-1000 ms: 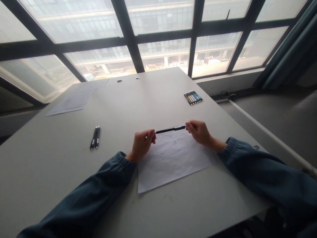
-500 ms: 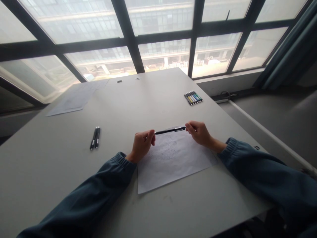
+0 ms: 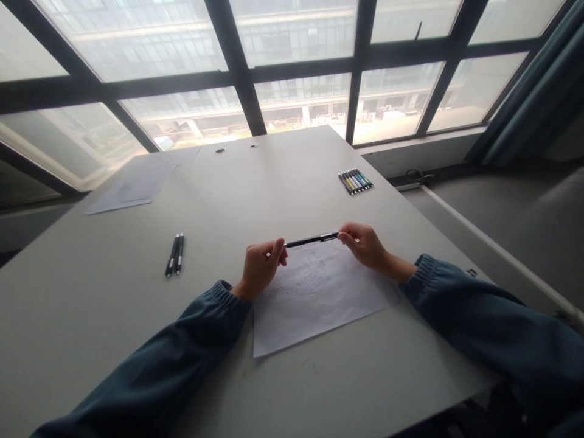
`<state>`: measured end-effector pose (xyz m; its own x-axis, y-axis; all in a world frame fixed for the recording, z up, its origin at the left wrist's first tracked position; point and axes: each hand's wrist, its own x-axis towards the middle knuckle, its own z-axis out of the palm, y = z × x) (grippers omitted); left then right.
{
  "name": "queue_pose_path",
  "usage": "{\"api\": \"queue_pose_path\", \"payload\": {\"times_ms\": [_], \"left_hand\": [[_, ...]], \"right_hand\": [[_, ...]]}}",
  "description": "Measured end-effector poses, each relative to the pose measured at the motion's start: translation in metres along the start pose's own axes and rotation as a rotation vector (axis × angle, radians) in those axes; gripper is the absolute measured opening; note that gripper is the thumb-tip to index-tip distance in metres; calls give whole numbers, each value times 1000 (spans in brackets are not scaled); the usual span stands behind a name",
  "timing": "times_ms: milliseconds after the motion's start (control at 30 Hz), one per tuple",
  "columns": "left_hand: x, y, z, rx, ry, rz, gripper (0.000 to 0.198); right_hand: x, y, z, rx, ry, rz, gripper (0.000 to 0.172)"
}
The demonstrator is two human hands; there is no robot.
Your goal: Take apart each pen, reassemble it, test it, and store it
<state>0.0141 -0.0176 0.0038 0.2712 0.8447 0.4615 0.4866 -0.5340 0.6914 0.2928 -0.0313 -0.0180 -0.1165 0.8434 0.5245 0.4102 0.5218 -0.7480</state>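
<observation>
I'm getting a backlit feed: windows (image 3: pixel 298 33) beyond the far edge of the table (image 3: pixel 260 188) hazy, near blown out. Near edge dim, sleeves (image 3: pixel 173 365) in shadow. Wide-angle stretch at frame borders; marks on paper (image 3: pixel 319 313) soft.

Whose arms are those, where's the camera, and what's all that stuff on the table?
Those blue sleeves belong to a person, not a robot. The camera sits on that person's head, looking forward and down. The left hand and right hand hold one dark pen between them, above a white sheet with faint marks. On the pale table there's also a pair of black pens on the left, pens with coloured bands farther right, and more paper at the far left.
</observation>
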Motion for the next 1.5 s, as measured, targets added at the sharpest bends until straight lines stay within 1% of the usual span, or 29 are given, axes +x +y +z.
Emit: {"api": "queue_pose_path", "payload": {"times_ms": [167,333,433,567,667,833,933,1000,1133,1300,1400,1500], "left_hand": [[1,2,0,3,-20,32,53],[1,0,0,-18,-30,19,53],[1,-7,3,-90,-45,16,54],[1,-16,6,-187,-17,52,52],[1,-17,5,-122,7,116,39],[3,-8,4,-2,113,268,26],[3,-5,4,28,118,333,14],[3,-4,4,30,116,341,9],[2,-6,3,42,107,313,7],[1,-10,2,100,68,249,14],[1,-13,2,128,47,264,16],[1,-15,2,149,36,307,13]], "right_hand": [[2,2,2,-14,-12,0,23],[1,1,1,-9,-63,-81,17],[1,-1,0,-4,-66,-115,15],[1,-2,1,7,-5,-100,15],[1,-2,1,12,9,-89,16],[1,-2,1,11,-9,-94,18],[1,-2,1,6,-19,-91,18],[0,-1,1,6,-24,-89,19],[0,-1,1,6,-35,-92,21],[0,-2,1,-1,-43,-94,26],[1,-2,0,-8,-52,-97,31],[1,-1,0,-17,-54,-99,32]]}}
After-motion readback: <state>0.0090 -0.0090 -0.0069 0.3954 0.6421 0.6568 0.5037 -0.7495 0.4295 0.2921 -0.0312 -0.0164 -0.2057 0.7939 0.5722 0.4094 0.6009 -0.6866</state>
